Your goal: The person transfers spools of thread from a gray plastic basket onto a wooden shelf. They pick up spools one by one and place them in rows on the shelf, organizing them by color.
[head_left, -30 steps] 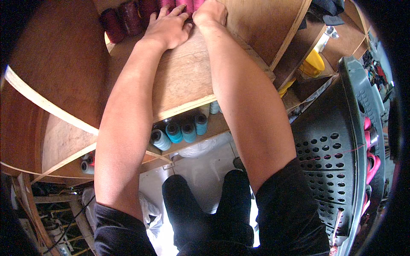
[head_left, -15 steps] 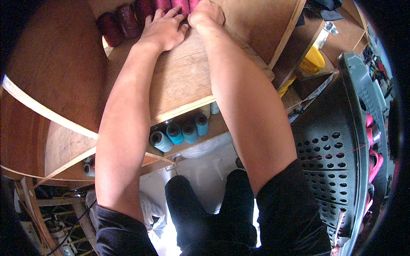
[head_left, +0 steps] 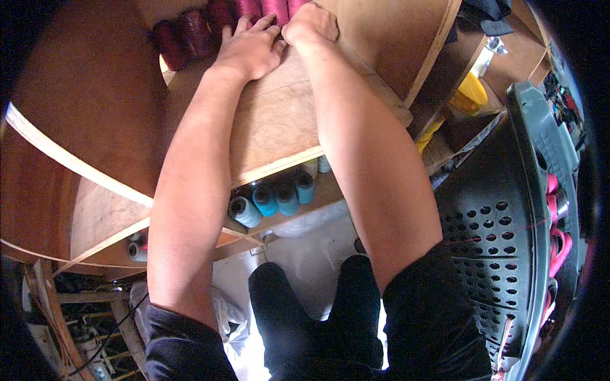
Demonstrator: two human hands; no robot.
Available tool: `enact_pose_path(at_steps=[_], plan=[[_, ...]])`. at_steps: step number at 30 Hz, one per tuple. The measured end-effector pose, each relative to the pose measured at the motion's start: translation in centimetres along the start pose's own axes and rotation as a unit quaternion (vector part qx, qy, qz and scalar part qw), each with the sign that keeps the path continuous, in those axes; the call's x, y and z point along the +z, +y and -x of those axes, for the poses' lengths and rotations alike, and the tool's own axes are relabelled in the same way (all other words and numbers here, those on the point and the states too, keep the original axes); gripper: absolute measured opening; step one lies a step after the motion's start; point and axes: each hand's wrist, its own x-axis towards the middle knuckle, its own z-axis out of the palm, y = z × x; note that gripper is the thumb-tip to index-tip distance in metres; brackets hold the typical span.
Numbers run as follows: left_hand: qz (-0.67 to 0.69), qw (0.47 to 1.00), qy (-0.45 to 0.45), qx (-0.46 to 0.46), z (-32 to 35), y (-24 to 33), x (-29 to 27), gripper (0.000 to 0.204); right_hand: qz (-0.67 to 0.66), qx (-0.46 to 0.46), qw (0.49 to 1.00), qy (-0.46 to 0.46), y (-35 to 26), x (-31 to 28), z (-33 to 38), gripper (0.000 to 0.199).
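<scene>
A row of thread spools stands at the back of a wooden shelf (head_left: 273,117), from dark maroon spools (head_left: 170,44) on the left to bright pink spools (head_left: 274,9) on the right. My left hand (head_left: 251,52) is spread on the shelf with its fingertips against the pink spools. Beside it, my right hand (head_left: 310,26) is closed at the right end of the row, next to the wooden side panel. Its fingers are curled away from view, so whatever they may hold is hidden.
Blue thread spools (head_left: 265,200) sit in the compartment below. To the right stands a dark perforated plastic basket (head_left: 483,254) with pink items (head_left: 559,251) in it. Something yellow (head_left: 470,94) lies in a neighbouring compartment. A white plastic bag (head_left: 229,320) is near my legs.
The whole view has shifted slightly, so the shelf and spools appear a little lower and further right. Both hands keep almost the same places and poses against the row.
</scene>
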Motion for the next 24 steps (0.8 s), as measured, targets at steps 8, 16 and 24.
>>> enact_pose_path(at_steps=[8, 16, 24], plan=[[0.023, 0.996, 0.021, -0.083, 0.2, 0.2, -1.6, 0.053, 0.002, 0.002, 1.000, 0.005, -0.4, -0.7, 1.0, 0.031], [0.079, 0.967, 0.072, -0.233, -0.6, -2.2, 0.4, 0.070, 0.086, -0.038, 0.994, -0.057, 0.3, 0.3, -0.2, 0.087], [0.064, 0.961, 0.103, -0.247, -0.6, -3.2, 2.3, 0.078, 0.083, -0.033, 0.996, -0.017, 0.8, 0.9, -0.3, 0.092]])
